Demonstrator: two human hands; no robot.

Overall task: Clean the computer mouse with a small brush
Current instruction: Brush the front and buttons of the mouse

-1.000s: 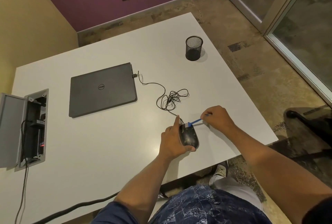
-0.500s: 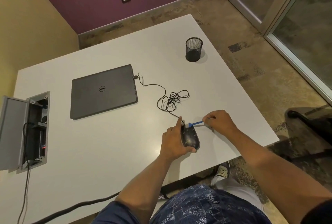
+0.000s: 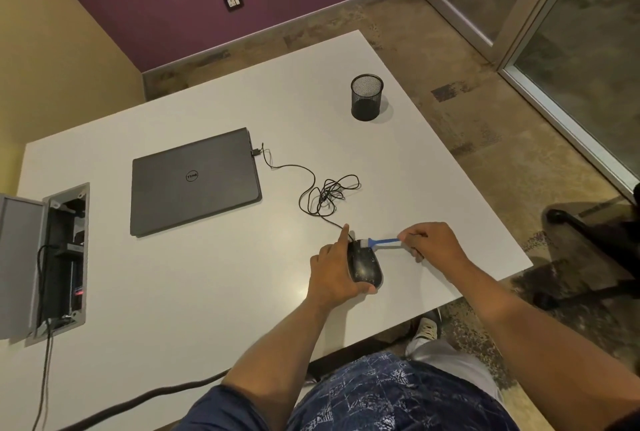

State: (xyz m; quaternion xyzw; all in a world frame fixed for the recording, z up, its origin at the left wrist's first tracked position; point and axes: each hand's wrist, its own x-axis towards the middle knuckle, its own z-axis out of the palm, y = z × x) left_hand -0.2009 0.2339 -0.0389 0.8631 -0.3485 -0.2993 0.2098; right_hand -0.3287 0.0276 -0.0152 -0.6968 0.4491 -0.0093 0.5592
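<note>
Large white rectangular table (image 3: pixel 207 292) carries everything; floor box with open grey lid (image 3: pixel 52 257) is set in near its left edge. Closed dark grey laptop (image 3: pixel 194 181) lies left of centre, thin black cable (image 3: pixel 325 193) running from its right side into a loose tangle and on toward the mouse. Black wire-mesh pen cup (image 3: pixel 366 97) stands toward the far right corner, well apart from the work. Task item: glossy black computer mouse (image 3: pixel 364 262), speckled with dust, close to the table's near right edge, long axis running roughly near-to-far, cable end pointing away from the person. Left hand (image 3: pixel 334 268) is closed around the mouse's left flank, thumb at its near end, index finger stretched past the front, steadying it on the table. Right hand (image 3: pixel 433 243) pinches the handle end of a small blue-handled brush with pale bristles (image 3: pixel 377 242). Brush lies crosswise to the mouse, handle out to the right, bristles resting on the front button area. Judgement: the stroke in hand works the front; the next passes would draw the bristles back along the long axis toward the near end, the right hand being the only one free to travel.
</note>
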